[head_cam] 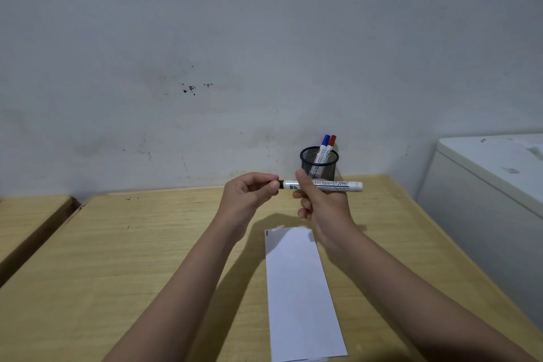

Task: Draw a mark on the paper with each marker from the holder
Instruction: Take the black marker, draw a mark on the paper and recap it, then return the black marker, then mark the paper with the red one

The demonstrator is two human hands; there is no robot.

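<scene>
I hold a white marker (338,186) level above the table, its body gripped in my right hand (321,203). My left hand (249,194) is closed around the marker's black cap end at the left. Below my hands a long white strip of paper (299,294) lies on the wooden table (147,258); a short black mark (267,233) shows at its far left corner. Behind my right hand a black mesh holder (319,162) stands by the wall, with a blue-capped marker (325,141) and a red-capped marker (332,141) upright in it.
A white cabinet or appliance (484,185) stands right of the table. A second wooden surface (26,220) adjoins on the left, with a gap between. A stained white wall runs directly behind the table.
</scene>
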